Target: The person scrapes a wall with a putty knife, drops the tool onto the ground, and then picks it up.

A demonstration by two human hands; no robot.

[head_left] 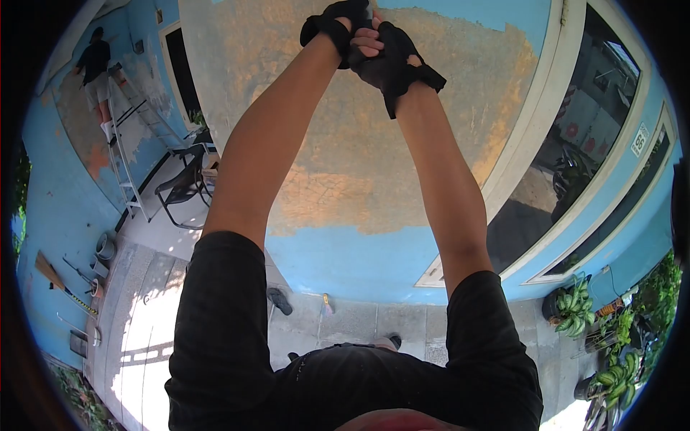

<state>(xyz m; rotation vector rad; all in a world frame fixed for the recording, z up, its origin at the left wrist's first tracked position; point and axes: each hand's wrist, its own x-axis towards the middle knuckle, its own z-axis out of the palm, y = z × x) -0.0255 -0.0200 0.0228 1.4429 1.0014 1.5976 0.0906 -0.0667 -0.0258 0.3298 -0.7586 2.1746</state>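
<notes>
Both my arms reach up to a wall whose light blue paint is gone over a large grey and orange patch. My left hand, in a black fingerless glove, is closed high against the patch at the top of the view. Right beside it is my right hand, gloved the same way, with its fingers curled in. A small greyish piece shows between the two hands, but most of it is hidden, so its kind cannot be made out. Some blue paint remains above and to the right of the hands.
A window with a pale frame borders the patch at right. Potted plants stand below it. At left, another person works on a ladder near a black chair. A small brush-like tool is at the wall's foot.
</notes>
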